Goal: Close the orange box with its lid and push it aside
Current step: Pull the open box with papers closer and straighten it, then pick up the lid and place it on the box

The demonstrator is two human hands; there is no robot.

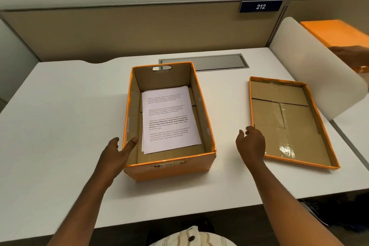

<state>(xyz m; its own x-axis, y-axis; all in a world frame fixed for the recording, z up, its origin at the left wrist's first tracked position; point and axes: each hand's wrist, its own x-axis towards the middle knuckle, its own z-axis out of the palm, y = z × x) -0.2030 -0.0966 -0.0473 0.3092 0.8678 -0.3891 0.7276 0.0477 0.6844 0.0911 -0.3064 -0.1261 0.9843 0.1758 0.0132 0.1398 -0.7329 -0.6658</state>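
- Sitting open on the white bench (60, 106), the orange box (169, 168) runs its long axis away from the person, handle cut-out at the far end, printed sheets (169, 120) inside.
- Its lid (289, 122) lies upside down to the right, apart, roughly parallel.
- Left hand (115, 158) spread, fingers on the box's near-left corner.
- Right hand (251, 144) loosely spread, empty, beside the lid's near-left edge.

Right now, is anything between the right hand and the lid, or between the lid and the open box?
Nothing visible. The right hand is open by the near left edge of the lid, which lies inside-up on the table. Only bare tabletop separates lid and orange box; the papers lie flat, below its rim.
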